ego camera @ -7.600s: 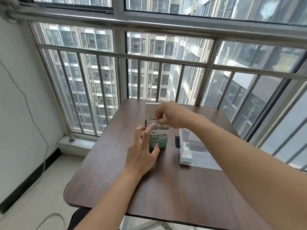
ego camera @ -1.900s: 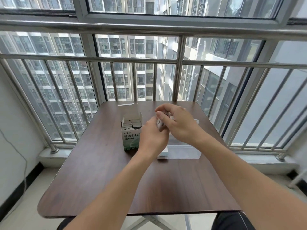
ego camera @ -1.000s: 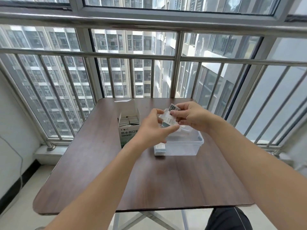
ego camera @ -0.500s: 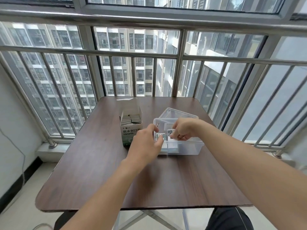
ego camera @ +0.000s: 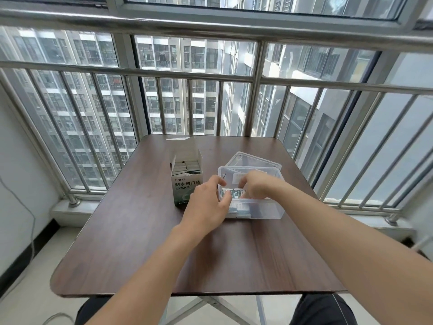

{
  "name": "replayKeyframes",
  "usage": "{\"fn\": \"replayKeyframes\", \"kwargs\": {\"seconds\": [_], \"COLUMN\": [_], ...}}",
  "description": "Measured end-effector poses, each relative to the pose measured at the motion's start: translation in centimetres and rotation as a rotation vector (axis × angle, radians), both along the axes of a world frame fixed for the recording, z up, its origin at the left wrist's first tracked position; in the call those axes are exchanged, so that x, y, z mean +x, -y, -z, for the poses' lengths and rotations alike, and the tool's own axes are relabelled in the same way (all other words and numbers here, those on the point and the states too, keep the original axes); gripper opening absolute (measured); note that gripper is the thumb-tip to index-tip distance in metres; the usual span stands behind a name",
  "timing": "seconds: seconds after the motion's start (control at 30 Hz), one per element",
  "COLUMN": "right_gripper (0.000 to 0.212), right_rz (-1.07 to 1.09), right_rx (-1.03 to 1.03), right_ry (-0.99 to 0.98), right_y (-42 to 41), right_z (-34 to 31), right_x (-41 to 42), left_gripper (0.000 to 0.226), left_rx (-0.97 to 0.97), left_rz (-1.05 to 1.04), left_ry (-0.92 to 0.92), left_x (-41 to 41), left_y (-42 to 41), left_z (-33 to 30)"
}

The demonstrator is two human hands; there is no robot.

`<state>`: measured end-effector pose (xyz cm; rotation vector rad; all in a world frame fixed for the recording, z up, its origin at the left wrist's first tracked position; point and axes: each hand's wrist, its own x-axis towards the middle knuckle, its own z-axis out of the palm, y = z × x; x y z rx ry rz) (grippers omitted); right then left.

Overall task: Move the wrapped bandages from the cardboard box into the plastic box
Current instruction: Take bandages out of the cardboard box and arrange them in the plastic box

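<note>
Both hands lower wrapped bandages [ego camera: 235, 193] into the plastic box [ego camera: 269, 211]: left hand [ego camera: 208, 205] pinching them, right hand [ego camera: 256, 187] grip unclear; next, release and return to the cardboard box [ego camera: 186, 181].

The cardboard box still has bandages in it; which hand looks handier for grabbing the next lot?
Probably the left hand. It sits at the plastic box's near-left corner, right beside the open cardboard box. The right hand is inside the plastic box with the bandages.

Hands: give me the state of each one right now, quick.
Left hand: fingers pinched on the wrapped bandages at the plastic box.
Right hand: inside the plastic box on the same bandages; grip cannot be told.
</note>
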<state>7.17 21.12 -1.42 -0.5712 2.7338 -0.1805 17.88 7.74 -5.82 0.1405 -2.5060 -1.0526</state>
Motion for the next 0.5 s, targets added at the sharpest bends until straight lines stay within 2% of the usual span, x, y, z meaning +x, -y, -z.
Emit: {"fn": "replayKeyframes", "kwargs": {"seconds": [0.13,0.33,0.5], "right_gripper": [0.039,0.043,0.040], "right_rz": [-0.007,0.073,0.024], "right_rx": [0.011,-0.108,-0.025], "right_ry": [0.014,0.124,0.079], "right_y": [-0.05,-0.43,-0.41], "right_z": [-0.34,-0.63,-0.44], "right_x": [0.23,-0.27,0.08], "left_gripper": [0.018,0.019,0.025], "left_rx": [-0.005,-0.005,0.000], "left_rz": [0.006,0.008,0.014], "left_ry": [0.012,0.017,0.032], "left_x": [0.00,0.11,0.22], "left_y": [0.06,0.02,0.09], "left_z": [-0.09,-0.29,-0.59]}}
